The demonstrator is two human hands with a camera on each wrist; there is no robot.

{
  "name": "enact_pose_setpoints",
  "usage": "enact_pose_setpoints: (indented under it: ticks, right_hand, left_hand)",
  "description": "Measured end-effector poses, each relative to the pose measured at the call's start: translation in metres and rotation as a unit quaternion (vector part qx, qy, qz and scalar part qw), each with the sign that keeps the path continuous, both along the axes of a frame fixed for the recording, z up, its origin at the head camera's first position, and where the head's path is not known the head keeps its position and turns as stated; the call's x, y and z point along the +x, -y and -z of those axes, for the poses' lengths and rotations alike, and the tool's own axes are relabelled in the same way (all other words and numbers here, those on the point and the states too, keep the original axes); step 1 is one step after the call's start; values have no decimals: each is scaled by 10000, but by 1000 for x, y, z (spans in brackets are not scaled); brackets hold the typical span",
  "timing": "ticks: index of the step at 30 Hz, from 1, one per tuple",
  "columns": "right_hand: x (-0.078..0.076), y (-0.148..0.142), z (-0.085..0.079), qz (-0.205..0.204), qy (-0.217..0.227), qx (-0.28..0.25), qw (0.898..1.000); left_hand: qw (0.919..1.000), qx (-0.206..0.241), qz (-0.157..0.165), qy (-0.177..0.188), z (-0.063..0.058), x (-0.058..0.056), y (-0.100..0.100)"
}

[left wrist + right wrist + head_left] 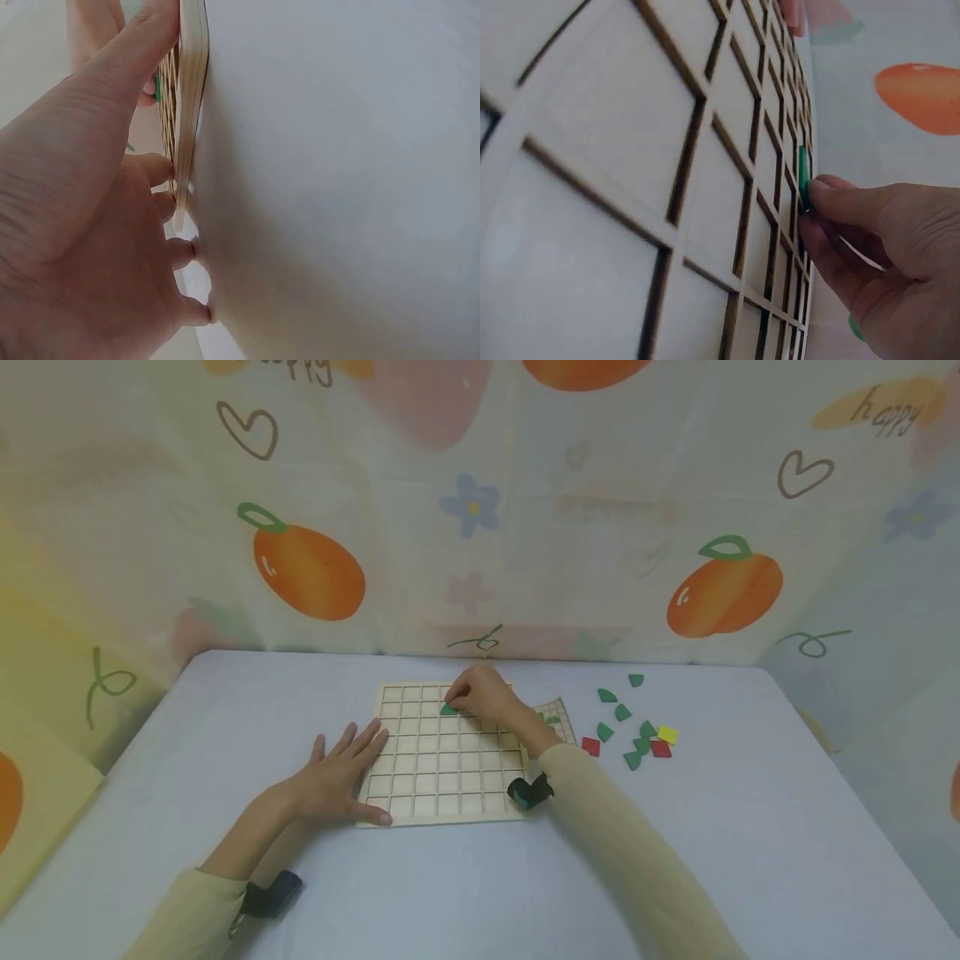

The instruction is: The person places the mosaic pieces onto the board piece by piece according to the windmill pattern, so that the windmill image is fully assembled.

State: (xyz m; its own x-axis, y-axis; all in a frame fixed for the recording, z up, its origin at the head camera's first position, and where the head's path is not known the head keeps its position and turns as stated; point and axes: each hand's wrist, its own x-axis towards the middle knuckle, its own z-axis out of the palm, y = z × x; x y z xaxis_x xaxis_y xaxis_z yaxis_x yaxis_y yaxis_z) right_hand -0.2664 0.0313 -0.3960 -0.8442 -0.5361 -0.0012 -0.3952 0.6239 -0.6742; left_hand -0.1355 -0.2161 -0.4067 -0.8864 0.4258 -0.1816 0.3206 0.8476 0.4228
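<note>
Head: right hand (486,695) is pinching a flat green quarter-round piece (448,710) over the far rows of a pale wooden grid board (427,783). Left hand (337,782), fingers apart, is resting on the board's left edge, nearer and left of the pinch. Loose green pieces (633,761), red pieces (591,746) and a yellow square piece (667,735) are lying right of the grip.

Left wrist: spread fingers are touching board and white table (360,187).

Right wrist: thumb and fingers are clamping the green piece at the board; contact unclear.

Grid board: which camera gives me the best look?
The head view: it shows most of the grid board from above, though the right hand covers part. The right wrist view shows only part, close up and slanted; the left wrist view, mainly its edge.
</note>
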Motion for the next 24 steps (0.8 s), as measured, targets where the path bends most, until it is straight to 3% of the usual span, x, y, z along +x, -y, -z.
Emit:
enact_pose_setpoints:
  ticks: [9, 19, 24]
  right_hand:
    - [-3, -4, -1, -153, 68, 215, 9996]
    - [-6, -24, -25, -279, 13, 677, 9973]
    - [-2, -45, -37, -146, 103, 846, 9963]
  left_hand:
    - [10000, 28, -6, -10, -1, 1, 0]
    - [10000, 62, 38, -57, 1, 2, 2]
    - [9999, 73, 42, -71, 2, 2, 1]
